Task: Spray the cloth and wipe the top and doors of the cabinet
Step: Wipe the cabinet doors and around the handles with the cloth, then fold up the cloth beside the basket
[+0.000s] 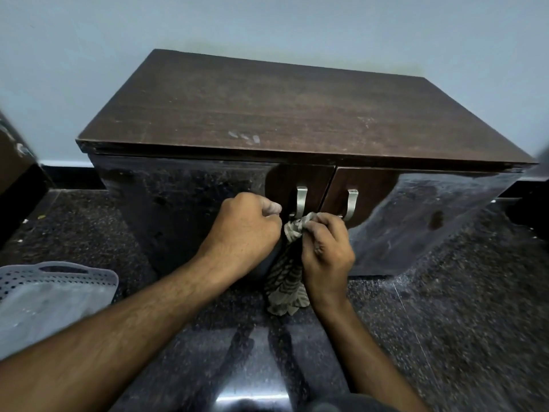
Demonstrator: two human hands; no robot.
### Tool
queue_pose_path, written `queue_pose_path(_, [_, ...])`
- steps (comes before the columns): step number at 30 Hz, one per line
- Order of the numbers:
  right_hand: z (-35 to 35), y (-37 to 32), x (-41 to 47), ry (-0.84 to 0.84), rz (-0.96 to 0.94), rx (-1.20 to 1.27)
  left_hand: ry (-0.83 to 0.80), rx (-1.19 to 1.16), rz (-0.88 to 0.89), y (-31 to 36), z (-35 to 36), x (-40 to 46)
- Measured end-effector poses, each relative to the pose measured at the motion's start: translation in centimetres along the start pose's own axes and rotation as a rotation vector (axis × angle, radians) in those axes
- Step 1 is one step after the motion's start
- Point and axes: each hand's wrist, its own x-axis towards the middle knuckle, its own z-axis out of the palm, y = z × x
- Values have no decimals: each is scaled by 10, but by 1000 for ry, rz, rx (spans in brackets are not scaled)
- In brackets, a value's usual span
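A dark brown wooden cabinet [267, 114] stands against the wall, with two glossy doors and two metal handles [301, 200] at the centre. A patterned grey cloth [286, 281] hangs down in front of the left door. My right hand [325, 245] grips the cloth's bunched top just below the handles. My left hand [248, 226] is closed in a fist against the left door, touching the cloth's upper edge; whether it holds the cloth is hidden. No spray bottle is in view.
A white perforated plastic basket [59, 289] sits on the dark speckled floor [445, 322] at the lower left. Another dark piece of furniture [15, 179] stands at the far left edge. A pale wall [267, 25] rises behind the cabinet.
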Motion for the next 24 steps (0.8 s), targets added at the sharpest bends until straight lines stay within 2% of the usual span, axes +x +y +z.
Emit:
queue_pose_path(4, [-3, 2, 3, 97, -20, 29, -45, 31, 4, -3, 2, 2])
queue_pose_path(10, [6, -9, -12, -76, 33, 14, -130, 106, -50, -4, 3, 0])
queue_pose_path(12, [2, -13, -10, -48, 68, 76, -139, 136, -86, -4, 1, 1])
queue_pose_path(14, [-7, -18, 0, 30, 147, 163, -234, 230, -136, -5, 0, 1])
queue_pose_path(17, [-21, -33, 20, 81, 282, 303, -498, 410, -224, -11, 5, -2])
queue_pose_path(20, [-33, -51, 35, 52, 367, 521, -652, 272, -307, -17, 9, -4])
queue_pose_path(24, [-46, -60, 50, 33, 530, 836, -648, 30, -262, -17, 10, -5])
